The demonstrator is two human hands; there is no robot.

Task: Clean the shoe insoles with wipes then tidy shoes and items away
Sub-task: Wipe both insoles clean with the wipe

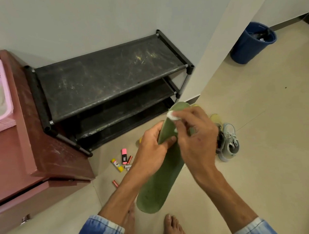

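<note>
The left hand [151, 150] grips the green insole [157, 183] by its edge, thumb across the face. It holds it steady over the floor so the right hand [194, 133], fingers pinching a small white wipe [170, 115], can rub the far tip. The shoes [230, 142] lie on the floor to the right, while a glue stick [117, 165], highlighter [124, 156] and batteries [129, 159] lie underfoot before the rack [105, 80], likely awaiting tidying; a bin [249, 45] stands far right.

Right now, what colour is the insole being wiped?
Olive green: the long flat insole, clearest in the head view.
</note>
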